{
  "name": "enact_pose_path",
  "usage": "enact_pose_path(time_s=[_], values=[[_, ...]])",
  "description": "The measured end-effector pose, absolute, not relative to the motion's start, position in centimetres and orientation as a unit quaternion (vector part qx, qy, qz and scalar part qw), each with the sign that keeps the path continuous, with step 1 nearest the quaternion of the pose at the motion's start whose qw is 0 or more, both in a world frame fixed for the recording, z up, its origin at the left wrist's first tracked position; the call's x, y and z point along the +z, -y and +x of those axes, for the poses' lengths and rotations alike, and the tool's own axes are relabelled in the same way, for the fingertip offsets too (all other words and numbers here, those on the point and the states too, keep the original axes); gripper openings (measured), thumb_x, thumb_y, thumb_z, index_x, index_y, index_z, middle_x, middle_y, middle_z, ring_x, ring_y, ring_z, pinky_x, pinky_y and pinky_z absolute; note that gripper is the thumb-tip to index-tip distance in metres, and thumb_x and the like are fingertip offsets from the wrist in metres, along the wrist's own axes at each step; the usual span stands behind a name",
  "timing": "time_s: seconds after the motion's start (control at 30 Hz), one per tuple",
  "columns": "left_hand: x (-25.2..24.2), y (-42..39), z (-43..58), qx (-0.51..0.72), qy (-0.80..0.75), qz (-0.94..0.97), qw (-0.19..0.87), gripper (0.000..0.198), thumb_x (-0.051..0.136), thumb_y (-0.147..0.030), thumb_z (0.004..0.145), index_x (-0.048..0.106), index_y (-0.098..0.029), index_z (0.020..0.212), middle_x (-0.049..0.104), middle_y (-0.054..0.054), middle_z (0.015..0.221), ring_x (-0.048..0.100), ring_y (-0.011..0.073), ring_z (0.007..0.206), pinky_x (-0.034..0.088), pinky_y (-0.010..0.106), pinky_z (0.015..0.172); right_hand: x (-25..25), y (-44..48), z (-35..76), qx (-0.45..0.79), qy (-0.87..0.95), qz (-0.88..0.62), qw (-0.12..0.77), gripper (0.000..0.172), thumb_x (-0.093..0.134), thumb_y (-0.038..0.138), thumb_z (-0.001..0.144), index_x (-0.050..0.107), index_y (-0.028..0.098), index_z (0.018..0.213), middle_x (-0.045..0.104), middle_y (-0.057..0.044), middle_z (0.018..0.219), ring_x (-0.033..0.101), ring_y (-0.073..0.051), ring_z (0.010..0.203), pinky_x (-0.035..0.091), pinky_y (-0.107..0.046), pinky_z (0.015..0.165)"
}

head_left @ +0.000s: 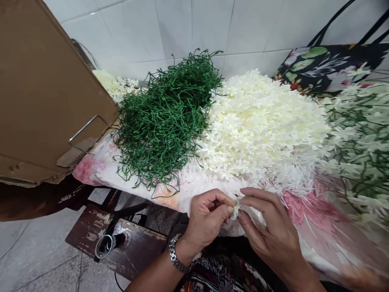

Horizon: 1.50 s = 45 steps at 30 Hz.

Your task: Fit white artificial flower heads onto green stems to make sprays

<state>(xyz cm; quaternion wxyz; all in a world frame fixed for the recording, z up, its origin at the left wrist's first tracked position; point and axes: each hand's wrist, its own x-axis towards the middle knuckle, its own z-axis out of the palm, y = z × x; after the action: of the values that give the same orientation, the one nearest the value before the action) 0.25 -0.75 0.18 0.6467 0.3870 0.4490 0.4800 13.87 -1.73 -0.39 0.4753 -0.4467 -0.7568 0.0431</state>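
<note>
Presently, your left hand (207, 218) pinches a small, pale white artificial flower piece (235, 209) between thumb and forefinger, its other fingers curled inward. Your right hand (270, 229) meets the opposite side of the piece; its thumb and fingertips are set a narrow gap apart, and whether they grip it cannot be told. The flower piece is located between both hands, above the near edge of a worktop covered with a white cloth printed in pink and orange flowers (168, 196). A silver metal-link watch (175, 253) encircles your left wrist.

Beyond your hands, note two loose stocks heaped on the cloth: a tangled pile of thin dark-green stems (170, 117) and, touching it on the right, a broad mound of creamy-white petal pieces (264, 121). Farther right lie white flowers on green stems (361, 142).

Containers: at the back right, a black floral-print bag with black straps (328, 69) sits against the white tiled wall (188, 30); its contents are hidden. At left stands a large brown cardboard box (45, 89); its interior is not visible. Below, a shiny, round-rimmed cup (103, 247) is on a worn, dark-brown wooden bench (136, 253); its contents cannot be identified.
</note>
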Motion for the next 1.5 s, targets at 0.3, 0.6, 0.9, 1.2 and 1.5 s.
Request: enact_pose_path(time_s=[0.3, 0.6, 0.9, 1.2, 1.5], values=[[0.7, 1.7, -2.0, 0.477, -0.493, 0.622, 0.379, 0.014, 0.05, -0.011, 0.079, 0.063, -0.016, 0.078, 0.062, 0.005, 0.071, 0.057, 0.0141, 0.068, 0.045, 0.025, 0.062, -1.0, 1.1, 14.5, 0.095, 0.789, -0.415, 0.442, 0.012, 0.052, 0.008, 0.081, 0.055, 0.018, 0.087, 0.059, -0.003, 0.072, 0.057, -0.014, 0.066, 0.047, -0.026, 0.06], [-1.2, 2.7, -11.6, 0.309, -0.719, 0.617, -0.08, 0.009, 0.048, -0.014, 0.081, 0.058, -0.016, 0.081, 0.059, 0.007, 0.077, 0.057, 0.0204, 0.074, 0.046, 0.032, 0.068, -1.5, 1.1, 14.9, 0.057, 0.783, -0.435, 0.441, 0.014, 0.052, 0.01, 0.083, 0.054, 0.021, 0.09, 0.059, -0.004, 0.073, 0.058, -0.017, 0.065, 0.045, -0.031, 0.06], [-1.0, 2.2, -11.6, 0.292, -0.748, 0.595, -0.019, 0.017, 0.048, -0.011, 0.076, 0.049, -0.02, 0.062, 0.053, -0.002, 0.062, 0.051, 0.0138, 0.058, 0.039, 0.024, 0.057, -1.2, 1.1, 14.9, 0.047, 0.783, -0.434, 0.444, 0.009, 0.051, 0.013, 0.084, 0.054, 0.021, 0.085, 0.06, -0.002, 0.07, 0.058, -0.015, 0.062, 0.045, -0.029, 0.058], [0.9, 4.2, -8.8, 0.38, -0.704, 0.591, 0.107, 0.013, 0.053, -0.019, 0.078, 0.054, -0.018, 0.065, 0.054, -0.005, 0.054, 0.05, 0.0106, 0.05, 0.039, 0.021, 0.052, -0.9, 1.0, 14.7, 0.077, 0.768, -0.433, 0.466, 0.009, 0.054, 0.013, 0.082, 0.056, 0.021, 0.083, 0.061, -0.001, 0.069, 0.058, -0.013, 0.059, 0.047, -0.025, 0.055], [0.5, 3.9, -4.0, 0.394, -0.609, 0.589, 0.356, 0.017, 0.05, -0.019, 0.078, 0.049, -0.017, 0.062, 0.044, -0.006, 0.052, 0.042, 0.0081, 0.048, 0.035, 0.019, 0.048, 1.5, 2.6, 14.5, 0.255, 0.767, -0.375, 0.455, 0.01, 0.052, 0.01, 0.082, 0.058, 0.018, 0.083, 0.063, -0.007, 0.093, 0.062, -0.014, 0.084, 0.053, -0.024, 0.067]])
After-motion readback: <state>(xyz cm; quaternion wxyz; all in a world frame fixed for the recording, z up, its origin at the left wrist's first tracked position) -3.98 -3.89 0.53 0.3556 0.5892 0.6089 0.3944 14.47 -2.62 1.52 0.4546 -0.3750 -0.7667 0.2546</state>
